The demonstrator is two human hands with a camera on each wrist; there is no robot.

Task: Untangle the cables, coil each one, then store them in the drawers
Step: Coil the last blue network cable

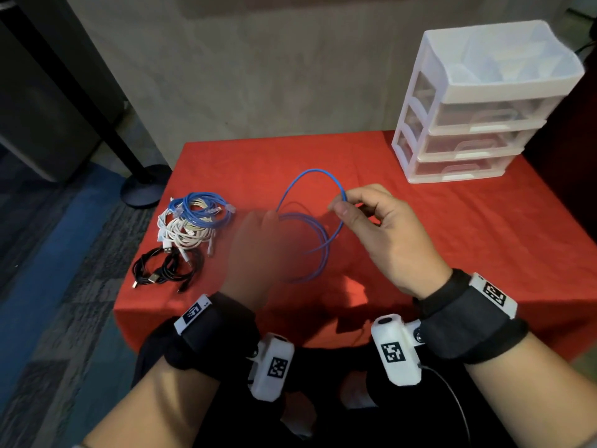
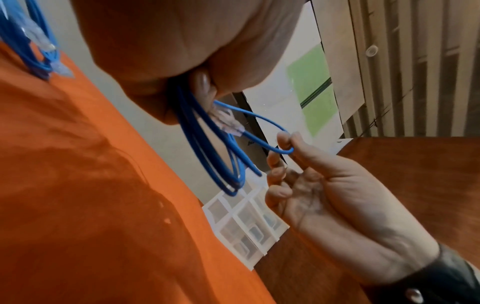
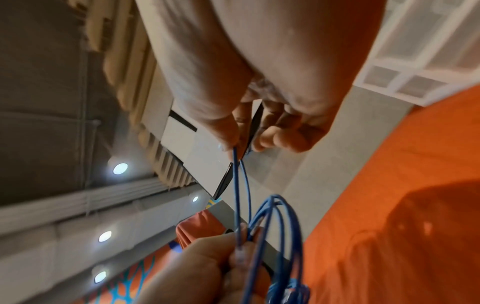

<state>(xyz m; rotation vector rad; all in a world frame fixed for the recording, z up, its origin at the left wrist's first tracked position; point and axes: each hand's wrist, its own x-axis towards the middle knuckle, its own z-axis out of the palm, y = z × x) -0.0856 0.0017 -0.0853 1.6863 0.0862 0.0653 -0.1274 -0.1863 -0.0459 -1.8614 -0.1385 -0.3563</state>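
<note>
Above the red tablecloth, near its middle, the blue cable hung between both hands, partly coiled. The left hand, blurred in the head view, seemed to have its fingers curled round the gathered loops; the left wrist view showed several turns and a clear plug bunched under its thumb. The right hand pinched a single loop between thumb and forefinger, its other fingers loosely bent.

The cable looked light and thin, springy rather than limp, since its loops kept a round shape in the air. Such a cord would likely try to spring open, so the bundle was best held where the turns crossed, with the free run fed in a little at a time. The plug clip looked fragile and liable to snag on a neighbouring turn.

At the cloth's left edge lay a pile of cables: blue on top, white beneath, black nearest the person, all well apart from the hands. The white drawer unit stood at the far right corner with its three drawers closed, so one had yet to be pulled out. Nothing lay between hands and drawers.
</note>
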